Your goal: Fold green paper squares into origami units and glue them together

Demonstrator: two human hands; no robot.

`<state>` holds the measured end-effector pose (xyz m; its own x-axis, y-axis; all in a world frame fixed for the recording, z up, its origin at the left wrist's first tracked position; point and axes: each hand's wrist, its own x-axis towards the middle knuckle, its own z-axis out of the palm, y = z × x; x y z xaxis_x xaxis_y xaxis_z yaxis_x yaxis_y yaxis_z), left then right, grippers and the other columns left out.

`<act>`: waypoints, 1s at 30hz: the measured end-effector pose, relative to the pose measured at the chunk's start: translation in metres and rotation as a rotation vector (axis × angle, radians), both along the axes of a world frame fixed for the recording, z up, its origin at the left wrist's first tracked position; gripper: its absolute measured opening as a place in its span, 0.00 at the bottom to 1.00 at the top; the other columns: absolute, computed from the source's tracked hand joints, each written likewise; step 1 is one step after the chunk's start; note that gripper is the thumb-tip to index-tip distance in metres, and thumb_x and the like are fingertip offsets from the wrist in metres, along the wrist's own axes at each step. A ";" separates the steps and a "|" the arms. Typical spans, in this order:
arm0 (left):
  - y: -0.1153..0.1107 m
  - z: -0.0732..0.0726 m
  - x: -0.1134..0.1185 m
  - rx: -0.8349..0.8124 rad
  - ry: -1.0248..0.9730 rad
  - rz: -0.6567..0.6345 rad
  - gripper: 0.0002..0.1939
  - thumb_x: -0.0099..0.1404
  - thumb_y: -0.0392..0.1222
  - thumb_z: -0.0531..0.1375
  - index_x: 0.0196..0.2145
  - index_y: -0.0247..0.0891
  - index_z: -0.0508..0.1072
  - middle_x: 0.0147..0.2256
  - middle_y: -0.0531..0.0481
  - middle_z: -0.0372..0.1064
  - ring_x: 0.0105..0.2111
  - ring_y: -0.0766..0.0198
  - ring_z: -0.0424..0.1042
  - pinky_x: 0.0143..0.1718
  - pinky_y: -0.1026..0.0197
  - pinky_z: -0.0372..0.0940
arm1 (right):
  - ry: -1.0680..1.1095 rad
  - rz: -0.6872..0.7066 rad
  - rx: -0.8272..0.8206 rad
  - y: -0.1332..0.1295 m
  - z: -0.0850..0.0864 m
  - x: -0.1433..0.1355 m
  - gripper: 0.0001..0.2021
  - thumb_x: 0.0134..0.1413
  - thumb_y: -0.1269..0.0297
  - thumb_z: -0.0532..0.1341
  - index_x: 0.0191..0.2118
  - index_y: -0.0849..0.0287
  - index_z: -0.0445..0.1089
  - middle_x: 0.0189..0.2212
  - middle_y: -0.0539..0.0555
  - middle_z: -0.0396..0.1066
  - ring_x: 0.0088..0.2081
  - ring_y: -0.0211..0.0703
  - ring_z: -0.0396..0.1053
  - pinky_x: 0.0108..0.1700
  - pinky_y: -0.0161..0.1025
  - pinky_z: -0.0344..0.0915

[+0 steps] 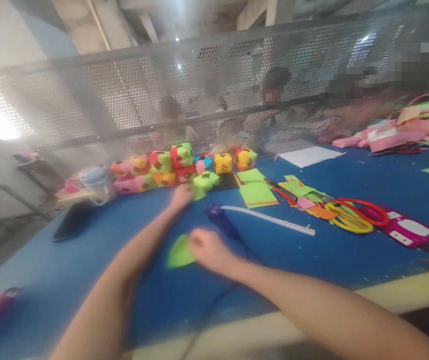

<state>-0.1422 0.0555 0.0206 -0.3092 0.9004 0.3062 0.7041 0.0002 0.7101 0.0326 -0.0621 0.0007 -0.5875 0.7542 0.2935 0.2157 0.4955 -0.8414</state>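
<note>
My left hand [183, 196] reaches to the far side of the blue table, at the front of a row of paper balls [160, 162] in several colours. It is beside or touching a light green folded paper piece [205, 182]; blur hides its fingers. Nearer to me, my right hand [211, 248] is closed on the edge of a bright green paper piece [180, 252], just above the table. Behind the right hand lies a dark blue glue gun [222, 220] with a long whitish glue stick [270, 219] in its back end.
Green paper squares [258, 194], paper scraps [306, 195], and scissors with red and yellow handles [349, 215] lie to the right, beside a magenta case [411, 227]. A dark flat object [72, 221] lies left. A perforated metal screen [124, 100] stands behind, with people beyond.
</note>
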 end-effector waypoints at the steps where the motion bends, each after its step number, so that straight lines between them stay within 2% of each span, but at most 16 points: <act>1: -0.001 0.000 -0.001 0.014 -0.003 0.012 0.03 0.50 0.35 0.58 0.21 0.34 0.69 0.21 0.51 0.65 0.24 0.66 0.61 0.29 0.64 0.57 | 0.003 0.005 -0.008 0.000 0.000 0.000 0.07 0.48 0.71 0.55 0.22 0.57 0.60 0.20 0.47 0.64 0.24 0.35 0.60 0.26 0.31 0.53; 5: -0.025 0.001 -0.007 0.070 -0.039 0.079 0.03 0.53 0.36 0.55 0.27 0.35 0.68 0.27 0.50 0.67 0.28 0.65 0.63 0.32 0.64 0.59 | 0.052 0.003 -0.026 0.003 0.000 0.002 0.05 0.49 0.69 0.55 0.25 0.56 0.60 0.22 0.47 0.65 0.26 0.37 0.63 0.29 0.32 0.56; 11: -0.106 -0.001 -0.015 0.102 -0.205 0.122 0.07 0.53 0.38 0.57 0.32 0.36 0.64 0.30 0.51 0.68 0.28 0.66 0.67 0.32 0.62 0.64 | 0.130 -0.006 -0.146 0.008 -0.001 0.004 0.03 0.53 0.65 0.53 0.30 0.55 0.58 0.24 0.46 0.66 0.23 0.36 0.65 0.27 0.33 0.60; 13: -0.131 -0.002 -0.016 0.136 -0.195 0.114 0.08 0.52 0.38 0.58 0.32 0.37 0.64 0.34 0.49 0.69 0.32 0.63 0.69 0.35 0.60 0.65 | 0.117 -0.056 -0.030 0.010 0.001 0.005 0.02 0.52 0.65 0.54 0.31 0.56 0.58 0.25 0.47 0.67 0.25 0.37 0.66 0.30 0.34 0.60; 16: -0.158 -0.003 -0.018 0.113 -0.025 0.000 0.09 0.52 0.37 0.58 0.33 0.38 0.64 0.43 0.44 0.67 0.41 0.60 0.68 0.42 0.56 0.64 | 0.037 -0.092 0.205 0.015 0.004 0.008 0.02 0.51 0.70 0.53 0.32 0.56 0.60 0.32 0.51 0.68 0.32 0.39 0.66 0.36 0.35 0.61; 19: -0.171 -0.005 -0.019 0.044 0.137 -0.119 0.04 0.55 0.36 0.55 0.32 0.38 0.64 0.47 0.41 0.65 0.43 0.60 0.67 0.46 0.55 0.62 | -0.181 -0.026 0.394 0.017 0.004 0.013 0.06 0.50 0.75 0.52 0.31 0.57 0.61 0.37 0.55 0.67 0.37 0.42 0.65 0.37 0.36 0.60; 22: -0.177 -0.004 -0.020 -0.049 0.216 -0.213 0.04 0.57 0.36 0.54 0.33 0.38 0.64 0.45 0.41 0.67 0.41 0.60 0.68 0.46 0.56 0.62 | -0.427 0.096 0.476 0.017 0.005 0.020 0.09 0.46 0.79 0.51 0.31 0.58 0.62 0.37 0.57 0.66 0.39 0.45 0.64 0.38 0.38 0.59; 24: -0.180 -0.002 -0.021 -0.105 0.245 -0.294 0.07 0.56 0.35 0.54 0.35 0.38 0.64 0.45 0.41 0.67 0.43 0.59 0.68 0.47 0.56 0.62 | -0.492 0.121 0.449 0.017 0.007 0.024 0.10 0.44 0.80 0.51 0.30 0.58 0.62 0.37 0.57 0.66 0.39 0.45 0.64 0.39 0.39 0.59; 27: -0.184 0.002 -0.024 -0.139 0.244 -0.378 0.15 0.53 0.34 0.56 0.41 0.38 0.65 0.50 0.41 0.64 0.48 0.57 0.66 0.51 0.55 0.60 | -0.454 0.040 0.352 0.015 0.013 0.024 0.09 0.48 0.77 0.52 0.33 0.58 0.63 0.36 0.55 0.67 0.39 0.45 0.64 0.40 0.40 0.61; 30: -0.186 0.003 -0.026 -0.150 0.166 -0.375 0.22 0.55 0.37 0.56 0.49 0.38 0.63 0.54 0.42 0.61 0.52 0.55 0.64 0.53 0.54 0.60 | -0.389 0.013 0.314 0.011 0.011 0.019 0.09 0.52 0.69 0.55 0.41 0.60 0.65 0.40 0.58 0.68 0.43 0.48 0.65 0.43 0.43 0.62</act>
